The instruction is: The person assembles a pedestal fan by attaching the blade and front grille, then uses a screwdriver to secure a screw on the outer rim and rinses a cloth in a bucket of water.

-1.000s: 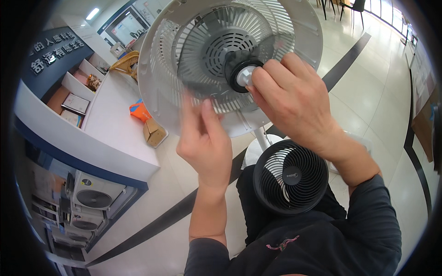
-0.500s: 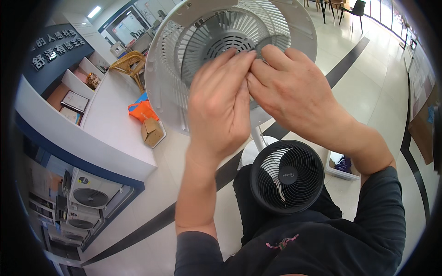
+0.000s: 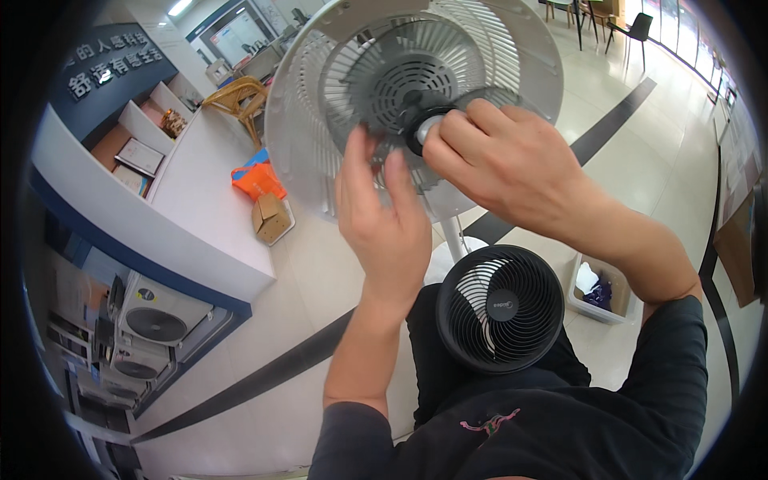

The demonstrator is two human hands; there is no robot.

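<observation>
Knob [image 3: 430,130] pinched in right grip [image 3: 508,160], left grip [image 3: 384,212] near grey fan blades [image 3: 350,108]

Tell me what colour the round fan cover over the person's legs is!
The round fan cover is black; it shows best in the head view.

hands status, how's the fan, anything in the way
Right hand pinching pale knob at fan hub; left hand open beside it, blade contact unclear. Fan front uncovered. Black grille on lap, clear of hands.

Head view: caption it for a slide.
Right hand grips the pale knob on a white fan, left hand open alongside, black grille on the lap.
</observation>
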